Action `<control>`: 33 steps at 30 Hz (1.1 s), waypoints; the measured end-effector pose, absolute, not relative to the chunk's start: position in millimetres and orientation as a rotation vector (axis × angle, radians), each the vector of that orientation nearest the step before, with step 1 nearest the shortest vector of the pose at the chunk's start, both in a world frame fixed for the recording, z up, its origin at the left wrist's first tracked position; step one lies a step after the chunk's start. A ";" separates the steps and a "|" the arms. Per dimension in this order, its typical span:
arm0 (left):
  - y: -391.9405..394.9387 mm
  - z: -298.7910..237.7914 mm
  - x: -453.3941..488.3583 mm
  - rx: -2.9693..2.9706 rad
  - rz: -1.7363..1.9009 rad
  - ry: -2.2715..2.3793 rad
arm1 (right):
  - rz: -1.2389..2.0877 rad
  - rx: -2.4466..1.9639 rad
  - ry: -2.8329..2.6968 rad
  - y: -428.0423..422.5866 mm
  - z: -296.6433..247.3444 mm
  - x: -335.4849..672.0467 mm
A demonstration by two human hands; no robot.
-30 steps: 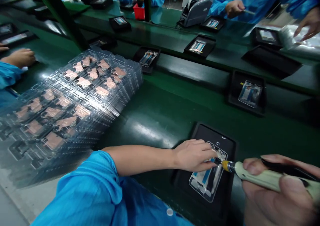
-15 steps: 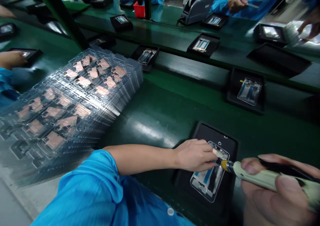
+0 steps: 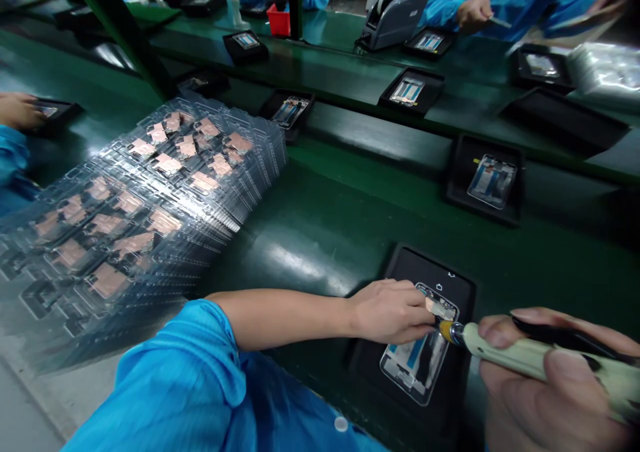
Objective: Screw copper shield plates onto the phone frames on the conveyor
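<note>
In the head view a phone frame (image 3: 407, 369) with blue strips and a copper-coloured patch lies in a black tray (image 3: 410, 265). My left hand (image 3: 390, 311) reaches over its left edge, fingers curled together near the upper middle. What the fingertips hold, if anything, is hidden. From the right, my right hand (image 3: 565, 385) grips a pale green electric screwdriver (image 3: 525, 353) with a yellow-ringed nose, held nearly level. Its tip meets the frame area right beside my left fingertips; the exact contact point is covered.
To the left stands a tall stack of clear plastic trays (image 3: 200, 199) bearing copper-coloured boards. More black trays with phone frames (image 3: 493, 180) sit on the green lines beyond. A tape dispenser (image 3: 395, 15), a red bin (image 3: 278, 20), a green post (image 3: 125, 35) and co-workers' hands (image 3: 475, 13) are farther off.
My right hand and the screwdriver have shifted slightly left; my left hand stays put. The nearer line's trays slid left, the farther line's trays right. A co-worker's hand left the clear plastic trays.
</note>
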State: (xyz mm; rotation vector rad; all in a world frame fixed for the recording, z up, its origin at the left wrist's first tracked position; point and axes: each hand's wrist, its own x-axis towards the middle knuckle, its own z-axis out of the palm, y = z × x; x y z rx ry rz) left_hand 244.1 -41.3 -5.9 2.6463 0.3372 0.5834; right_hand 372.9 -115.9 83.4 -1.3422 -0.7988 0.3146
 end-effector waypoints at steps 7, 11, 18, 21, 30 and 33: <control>-41.1 -7.9 245.1 2.648 0.593 0.338 | 0.337 -1.264 -0.774 -116.7 77.5 377.0; -40.7 -6.7 245.1 2.651 0.587 0.334 | 0.325 -1.263 -0.804 -117.2 76.2 377.2; -40.4 -3.0 245.9 2.654 0.551 0.329 | 0.304 -1.268 -0.820 -116.4 78.4 374.1; -40.1 -2.9 246.9 2.651 0.553 0.325 | 0.301 -1.272 -0.827 -114.9 79.6 371.9; -40.0 -4.9 247.6 2.648 0.578 0.326 | 0.281 -1.230 -0.839 -114.0 77.3 370.8; -40.4 -4.8 247.6 2.651 0.578 0.335 | 0.304 -1.199 -0.795 -115.0 76.4 370.1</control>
